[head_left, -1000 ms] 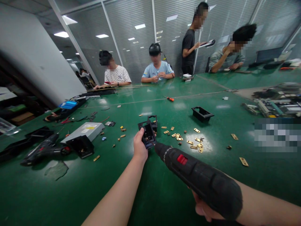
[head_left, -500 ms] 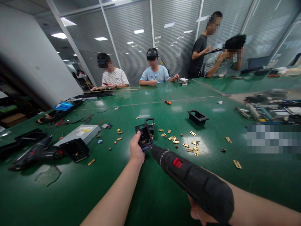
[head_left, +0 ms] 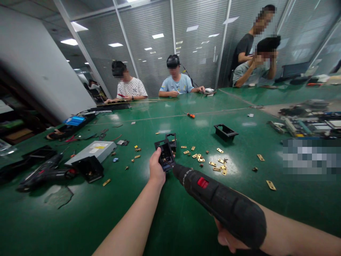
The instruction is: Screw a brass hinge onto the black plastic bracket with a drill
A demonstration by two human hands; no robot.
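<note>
My left hand (head_left: 157,166) is closed around a black plastic housing (head_left: 165,156), tilted so that its hollow inside faces me. Small brass-coloured parts show dimly within it. My right hand (head_left: 229,236) grips a black cordless drill (head_left: 221,206) with a red switch on top; the drill body covers most of the fingers. The drill's front end meets the lower right edge of the housing, and its bit tip is too small to make out. Just behind the held housing stands another black housing (head_left: 172,139). Several brass plates (head_left: 201,160) and small screws lie to its right.
Another black housing (head_left: 225,132) sits farther right. To the left are a second drill (head_left: 42,174), a housing on its side (head_left: 89,168) and a grey metal box (head_left: 93,151). Circuit boards (head_left: 314,122) pile up at right. An orange screwdriver (head_left: 190,115) lies ahead; several people are across the table.
Both hands keep the housing and the drill together in nearly the same pose. The view has shifted slightly. Across the table, the standing person has moved right, behind the seated one.
</note>
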